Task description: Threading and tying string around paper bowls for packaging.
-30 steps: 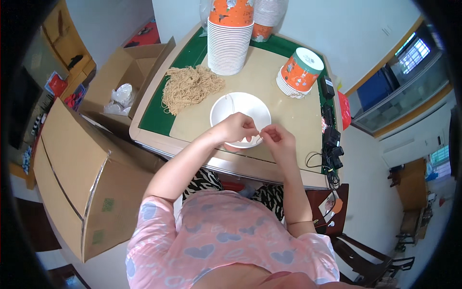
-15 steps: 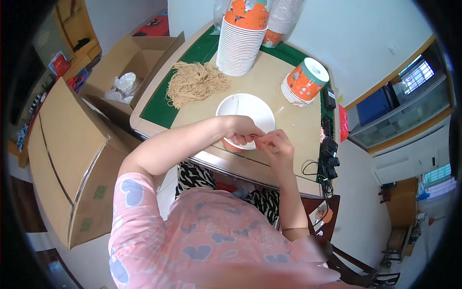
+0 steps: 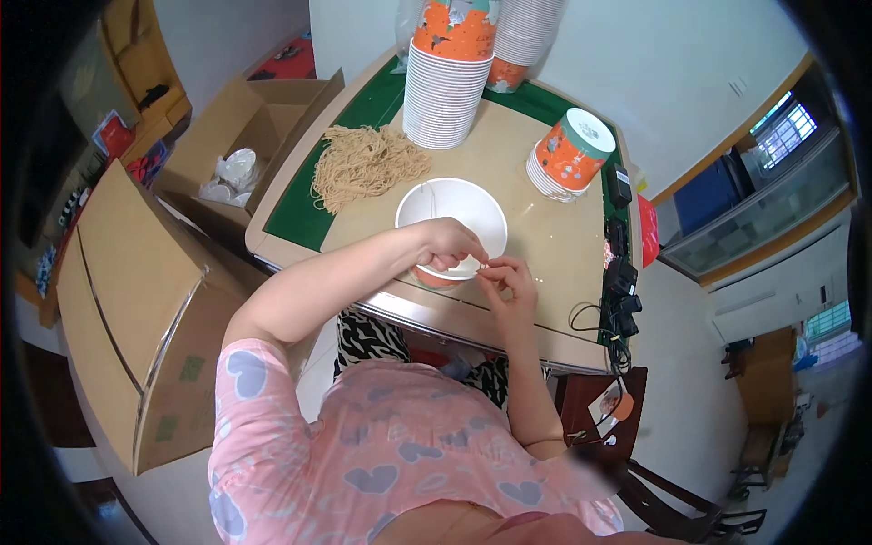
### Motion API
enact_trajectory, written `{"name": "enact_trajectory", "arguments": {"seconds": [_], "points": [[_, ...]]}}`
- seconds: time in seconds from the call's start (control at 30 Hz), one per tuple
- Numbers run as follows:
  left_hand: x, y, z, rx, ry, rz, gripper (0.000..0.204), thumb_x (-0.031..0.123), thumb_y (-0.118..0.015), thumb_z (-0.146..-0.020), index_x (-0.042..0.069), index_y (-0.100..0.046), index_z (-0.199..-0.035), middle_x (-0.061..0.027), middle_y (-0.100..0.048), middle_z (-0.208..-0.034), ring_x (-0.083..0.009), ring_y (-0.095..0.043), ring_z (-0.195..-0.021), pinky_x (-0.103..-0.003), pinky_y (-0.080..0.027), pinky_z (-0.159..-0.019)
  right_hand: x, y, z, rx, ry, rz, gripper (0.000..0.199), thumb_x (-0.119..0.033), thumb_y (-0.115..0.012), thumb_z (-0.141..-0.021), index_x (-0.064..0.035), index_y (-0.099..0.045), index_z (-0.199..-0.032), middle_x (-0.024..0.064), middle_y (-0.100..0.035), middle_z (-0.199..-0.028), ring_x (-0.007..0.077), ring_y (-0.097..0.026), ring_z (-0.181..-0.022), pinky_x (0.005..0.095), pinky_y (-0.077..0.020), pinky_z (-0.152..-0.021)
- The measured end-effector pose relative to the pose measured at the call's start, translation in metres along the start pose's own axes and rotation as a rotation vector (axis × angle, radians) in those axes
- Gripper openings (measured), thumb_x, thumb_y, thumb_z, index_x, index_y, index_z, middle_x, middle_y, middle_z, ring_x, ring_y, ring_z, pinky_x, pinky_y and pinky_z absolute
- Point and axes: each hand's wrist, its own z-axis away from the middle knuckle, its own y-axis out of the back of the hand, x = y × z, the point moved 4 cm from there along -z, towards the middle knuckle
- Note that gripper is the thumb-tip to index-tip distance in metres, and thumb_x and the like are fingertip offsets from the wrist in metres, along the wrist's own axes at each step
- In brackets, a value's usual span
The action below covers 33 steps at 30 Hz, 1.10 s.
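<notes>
Two hands meet over the near-right rim of a white-lined bowl [image 3: 472,204], by the near edge of the table [image 3: 568,277].
The left hand [image 3: 451,243] curls inward and the right hand [image 3: 509,286] bunches thumb and fingers; whether either grips anything is too fine to tell. Just below both stands the bowl, probably for short reach, a thin strand [image 3: 433,200] at its far-left inside wall. Tangled string [image 3: 368,165] lies beyond the left hand, toward the left edge, seemingly handy; nested bowls [image 3: 443,100] rise toward the far edge, likely saving room.
</notes>
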Motion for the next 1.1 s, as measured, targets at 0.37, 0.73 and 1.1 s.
{"name": "enact_trajectory", "arguments": {"seconds": [0.37, 0.73, 1.1], "points": [[-0.003, 0.003, -0.003, 0.107, 0.022, -0.160, 0.023, 0.020, -0.060, -0.091, -0.002, -0.066, -0.088, 0.0052, -0.036, -0.050, -0.0035, -0.027, -0.036, -0.022, -0.016, -0.033, -0.005, -0.001, 0.002, 0.036, 0.099, 0.054, 0.009, -0.001, -0.068, -0.079, -0.0034, -0.065, -0.087, 0.0097, -0.064, -0.096, 0.0245, -0.062, -0.089, 0.0327, -0.0491, -0.079], [0.003, -0.004, 0.002, -0.023, 0.141, -0.139, 0.027, 0.023, -0.062, -0.090, -0.004, -0.065, -0.085, 0.0056, -0.035, -0.051, -0.0030, -0.026, -0.037, -0.021, -0.016, -0.033, -0.002, -0.002, 0.003, 0.020, 0.165, 0.083, 0.010, -0.001, -0.069, -0.077, -0.0040, -0.066, -0.086, 0.0100, -0.063, -0.098, 0.0240, -0.062, -0.089, 0.0322, -0.0493, -0.078], [0.004, -0.003, 0.000, -0.009, 0.132, -0.077, 0.034, 0.027, -0.058, -0.093, -0.006, -0.064, -0.091, 0.0084, -0.028, -0.051, -0.0027, -0.023, -0.038, -0.020, -0.015, -0.033, -0.001, -0.007, 0.008, 0.021, 0.157, 0.004, 0.013, 0.003, -0.071, -0.074, -0.0046, -0.069, -0.085, 0.0075, -0.056, -0.104, 0.0152, -0.058, -0.080, 0.0268, -0.0478, -0.071]]}}
